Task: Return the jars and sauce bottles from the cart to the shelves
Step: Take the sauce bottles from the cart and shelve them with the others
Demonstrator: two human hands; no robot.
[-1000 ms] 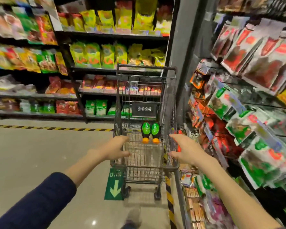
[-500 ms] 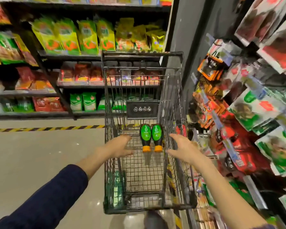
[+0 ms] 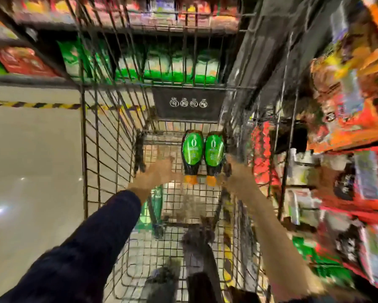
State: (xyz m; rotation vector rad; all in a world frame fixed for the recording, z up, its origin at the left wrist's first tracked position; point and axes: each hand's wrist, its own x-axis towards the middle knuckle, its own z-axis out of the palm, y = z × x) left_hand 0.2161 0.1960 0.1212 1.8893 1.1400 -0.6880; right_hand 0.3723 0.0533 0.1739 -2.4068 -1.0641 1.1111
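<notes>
Nearest the camera, a dark navy sleeve covers the left forearm, while the right forearm is bare. Both arms reach forward into the grey wire shopping cart. The left hand and right hand sit either side of the cart's load, probably to steer it or to pick up a bottle. Motion blur smears the fingers, so I cannot tell whether either hand is curled round a wire, holding something or spread loose. Between the hands lie the task's things, two dark squeeze bottles with bright green labels and orange caps, the left bottle and the right bottle. They lie flat on the wire mesh, side by side and just about touching, caps toward the person. Laid down like this, they likely cannot topple. Beyond them hangs a black placard with four white round icons on the cart's far wall. Farther off stand store shelves stocked with green-and-white packs, and none of the blurred stock on them reads as bottles.
</notes>
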